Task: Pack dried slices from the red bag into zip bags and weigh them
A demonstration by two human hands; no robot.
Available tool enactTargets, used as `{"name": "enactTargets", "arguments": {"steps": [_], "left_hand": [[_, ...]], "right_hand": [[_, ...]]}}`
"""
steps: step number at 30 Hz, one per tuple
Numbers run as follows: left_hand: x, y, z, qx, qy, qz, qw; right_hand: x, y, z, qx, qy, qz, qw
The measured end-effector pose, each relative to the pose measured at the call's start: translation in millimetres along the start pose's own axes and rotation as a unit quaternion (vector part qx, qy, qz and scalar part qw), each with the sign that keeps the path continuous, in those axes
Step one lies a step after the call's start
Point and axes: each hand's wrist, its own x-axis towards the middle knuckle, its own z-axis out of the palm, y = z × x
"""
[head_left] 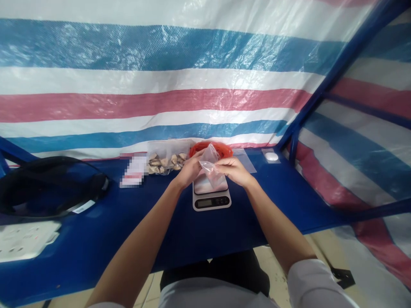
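Observation:
A clear plastic bag [210,159] is held between my two hands, above a small digital scale [212,202]. My left hand [192,169] has its fingers closed on the bag's left side, partly hidden behind the film. On the right side, my right hand [233,170] pinches the bag's edge between thumb and fingers. The bag looks see-through, and I cannot make out anything inside it. Behind my hands lies a bundle of orange-red material [224,149], partly covered by them. Just left of my left hand are clear bags with brown and cream pieces [160,162].
A flat clear bag [246,161] and a white oval item [272,157] lie to the right on the blue table [128,231]. On the left are a blurred paper [134,170], a black ring-shaped object [96,186] and a white power strip [27,239]. Striped sheeting [144,102] hangs behind.

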Motion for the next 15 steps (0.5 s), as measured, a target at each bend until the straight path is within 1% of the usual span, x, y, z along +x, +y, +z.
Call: {"name": "enactTargets", "arguments": {"steps": [1, 5, 8, 9, 11, 15], "left_hand": [[1, 1, 1, -0.002, -0.017, -0.003, 1.000], [5, 2, 2, 0.008, -0.043, 0.006, 0.999], [10, -3, 0, -0.019, -0.076, -0.008, 0.997], [11, -5, -1, -0.027, -0.078, -0.013, 0.997], [13, -11, -4, -0.034, -0.056, -0.007, 0.998], [13, -18, -8, -0.031, 0.014, 0.043, 0.999]], "right_hand": [[1, 2, 0, 0.003, -0.002, 0.004, 1.000], [4, 12, -5, 0.011, 0.005, 0.011, 1.000], [5, 18, -8, 0.020, 0.018, 0.025, 0.999], [6, 20, -9, 0.021, 0.025, 0.032, 0.999], [8, 22, -10, 0.027, 0.041, 0.039, 0.998], [10, 26, -14, 0.062, 0.068, 0.047, 0.995]]}}
